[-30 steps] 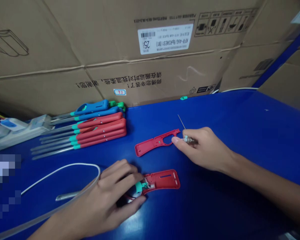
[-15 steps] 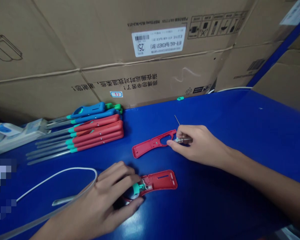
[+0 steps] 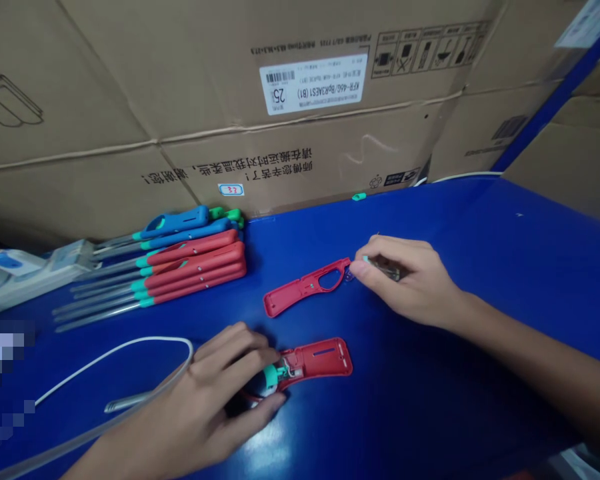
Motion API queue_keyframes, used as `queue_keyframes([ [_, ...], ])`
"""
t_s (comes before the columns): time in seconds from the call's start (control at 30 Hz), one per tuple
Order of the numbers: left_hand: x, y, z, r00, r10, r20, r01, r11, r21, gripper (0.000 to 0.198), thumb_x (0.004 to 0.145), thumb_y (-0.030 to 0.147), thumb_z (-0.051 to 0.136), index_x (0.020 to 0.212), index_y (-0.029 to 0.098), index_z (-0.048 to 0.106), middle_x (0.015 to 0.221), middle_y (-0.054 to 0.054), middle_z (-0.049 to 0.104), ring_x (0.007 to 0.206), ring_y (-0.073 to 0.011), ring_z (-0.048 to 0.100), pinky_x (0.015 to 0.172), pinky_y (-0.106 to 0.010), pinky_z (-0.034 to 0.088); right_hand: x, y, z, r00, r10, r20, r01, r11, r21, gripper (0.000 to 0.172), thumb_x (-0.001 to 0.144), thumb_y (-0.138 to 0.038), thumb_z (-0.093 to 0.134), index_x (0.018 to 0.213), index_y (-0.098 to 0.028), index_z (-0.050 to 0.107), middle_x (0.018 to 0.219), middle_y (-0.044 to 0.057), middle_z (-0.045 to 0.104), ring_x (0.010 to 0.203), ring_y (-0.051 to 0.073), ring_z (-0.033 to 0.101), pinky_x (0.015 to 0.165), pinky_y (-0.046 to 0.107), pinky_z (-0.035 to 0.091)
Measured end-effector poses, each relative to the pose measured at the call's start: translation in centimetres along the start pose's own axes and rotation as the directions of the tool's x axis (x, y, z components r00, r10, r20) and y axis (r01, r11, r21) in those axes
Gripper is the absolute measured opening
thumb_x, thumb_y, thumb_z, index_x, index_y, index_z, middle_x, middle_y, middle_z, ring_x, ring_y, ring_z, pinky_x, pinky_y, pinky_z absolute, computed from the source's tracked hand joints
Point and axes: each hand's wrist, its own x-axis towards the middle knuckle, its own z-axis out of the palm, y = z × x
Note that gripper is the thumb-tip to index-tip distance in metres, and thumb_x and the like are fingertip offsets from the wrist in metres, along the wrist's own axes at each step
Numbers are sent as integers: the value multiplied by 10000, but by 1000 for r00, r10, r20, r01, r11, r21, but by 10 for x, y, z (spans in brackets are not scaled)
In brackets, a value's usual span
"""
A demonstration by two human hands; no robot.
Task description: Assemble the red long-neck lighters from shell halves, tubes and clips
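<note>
My right hand (image 3: 405, 277) pinches a small metal tool (image 3: 387, 269), probably a screwdriver, with its thin shaft hidden. Its fingertips are right beside the end of a red plastic housing half (image 3: 300, 290) lying on the table, with a trigger-shaped opening. My left hand (image 3: 200, 393) grips a second red housing half (image 3: 320, 360) near the table's front. A teal part (image 3: 271, 377) with thin wires sits in that shell, and my fingers hide its lower end.
Several finished red and blue wands with metal rods (image 3: 190, 263) lie stacked at the back of the blue table (image 3: 455, 387). A white cable (image 3: 110, 350), metal tube (image 3: 125, 403) and power strip (image 3: 40, 273) lie left. Cardboard boxes (image 3: 280, 133) stand behind.
My right hand has turned the tool, so its upright thin shaft no longer shows. That hand sits slightly closer to the upper shell's end. My left hand has barely moved.
</note>
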Motion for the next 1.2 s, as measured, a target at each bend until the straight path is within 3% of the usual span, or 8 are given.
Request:
queue_keyframes([
  [0.1, 0, -1, 0, 1000, 5, -8, -5, 1000, 10, 238, 871, 262, 592, 1098, 188, 600, 975, -60, 653, 904, -190, 634, 751, -287, 559, 0, -1, 1, 1000, -2, 12, 2, 999, 32, 275, 949, -247, 465, 714, -172, 586, 637, -4, 523, 567, 105, 454, 553, 260, 348],
  [0.23, -2, -2, 1, 1000, 2, -4, -2, 1000, 14, 248, 868, 260, 595, 1105, 188, 602, 980, -61, 659, 921, -193, 636, 762, -285, 563, 2, -1, 3, 969, 247, 27, -248, 951, 185, 377, 953, -354, 437, 658, -173, 585, 599, -5, 497, 542, 109, 435, 515, 263, 332],
  [0.47, -3, -2, 0, 1000, 5, 7, -5, 1000, 11, 220, 865, 262, 602, 1074, 193, 615, 968, -59, 650, 923, -191, 628, 762, -282, 559, 11, 4, 3, 790, 548, 276, -589, 552, 591, 459, 880, -570, 480, 687, -162, 560, 589, 6, 530, 455, 81, 387, 429, 239, 257],
  [0.6, -2, -2, 0, 1000, 3, 1, -3, 1000, 9, 223, 865, 256, 596, 1077, 189, 617, 964, -62, 651, 905, -188, 628, 747, -274, 555, 10, 4, 2, 778, 523, 348, -604, 474, 641, 472, 905, -572, 414, 694, -169, 539, 575, -12, 466, 481, 93, 385, 443, 238, 285],
  [0.7, -3, -2, 0, 1000, 6, 1, -6, 1000, 12, 236, 860, 258, 603, 1086, 189, 613, 963, -60, 654, 910, -191, 630, 756, -279, 555, 6, 2, 3, 835, 485, 261, -540, 628, 561, 351, 923, -492, 454, 790, -181, 550, 651, -29, 434, 539, 97, 393, 471, 235, 321],
  [0.87, -4, -2, 0, 1000, 2, 8, -2, 1000, 24, 266, 861, 267, 608, 1117, 195, 600, 980, -57, 658, 936, -196, 631, 764, -283, 561, 0, 4, 9, 968, 248, 25, -249, 963, 103, 119, 941, -266, 504, 886, -188, 576, 736, -21, 523, 635, 104, 463, 600, 247, 389],
  [1.03, -3, -2, 0, 1000, 2, -2, -2, 1000, 20, 249, 861, 263, 602, 1100, 191, 613, 970, -53, 663, 925, -189, 637, 767, -274, 563, -2, 15, 10, 994, -47, -95, 24, 975, -221, 131, 933, -191, 514, 1016, -168, 613, 846, 39, 621, 770, 150, 550, 719, 277, 431],
  [1.2, -2, -1, 0, 1000, -9, 7, 9, 1000, 22, 238, 861, 267, 602, 1087, 192, 613, 985, -65, 656, 919, -197, 638, 750, -281, 567, -2, 12, 5, 996, 4, -86, -40, 910, -413, 165, 928, -259, 467, 897, -162, 597, 817, 77, 592, 756, 192, 532, 695, 322, 415],
])
